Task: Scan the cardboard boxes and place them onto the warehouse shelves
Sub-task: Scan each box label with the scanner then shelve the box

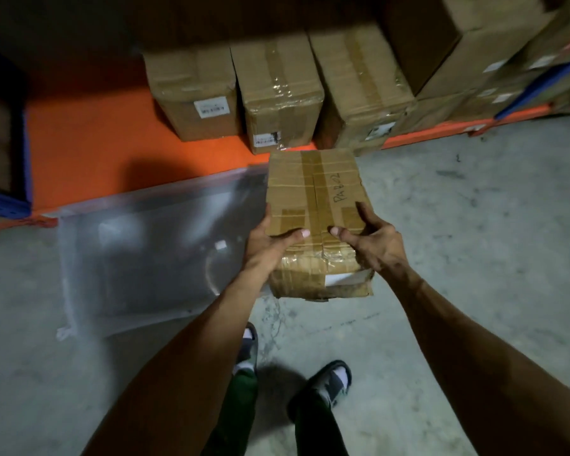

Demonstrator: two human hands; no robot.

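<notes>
The left hand [266, 240] and right hand [371, 236] are gripping the box [313, 205], thumbs curled over its top. Keeping it level, slide it onto the bare orange shelf [89, 153] beside the stored boxes [278, 93].

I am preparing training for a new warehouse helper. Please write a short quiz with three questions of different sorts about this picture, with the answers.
1. True or false: the left hand and the right hand both hold the carried box.
2. Which colour is the shelf deck under the three taped boxes? A) orange B) green C) white
3. Fill in: a clear plastic bag lies on the concrete ____.

Key: 1 true; 2 A; 3 floor.
</notes>
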